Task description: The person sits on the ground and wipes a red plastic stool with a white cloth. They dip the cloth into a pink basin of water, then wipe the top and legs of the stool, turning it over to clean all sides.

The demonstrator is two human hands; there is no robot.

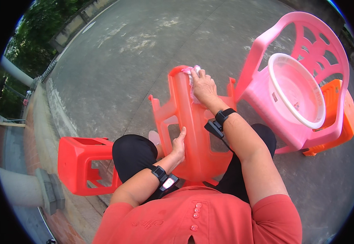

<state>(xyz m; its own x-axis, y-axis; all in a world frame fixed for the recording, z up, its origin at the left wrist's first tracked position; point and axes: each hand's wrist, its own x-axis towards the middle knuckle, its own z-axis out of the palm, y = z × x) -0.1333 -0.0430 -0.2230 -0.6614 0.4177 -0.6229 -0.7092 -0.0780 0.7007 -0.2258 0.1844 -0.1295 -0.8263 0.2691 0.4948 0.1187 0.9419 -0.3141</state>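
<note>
An orange-red plastic stool (pixel 192 131) lies tilted between my knees, one long leg pointing away from me. My right hand (pixel 205 87) presses a pink and white cloth (pixel 192 88) against the far part of that leg, fingers bent over the cloth. Lower down, my left hand (pixel 179 145) grips the side of the stool, thumb up along its surface; part of this hand's fingers is hidden. Both wrists wear black straps with small devices.
On my right stands a pink plastic armchair (pixel 261 100) holding a pink basin with a white rim (pixel 276 88). An orange plastic stool (pixel 348 117) is behind it. A red plastic stool (pixel 68 166) is at my left, near a concrete step (pixel 54 122) and a pillar (pixel 19 186).
</note>
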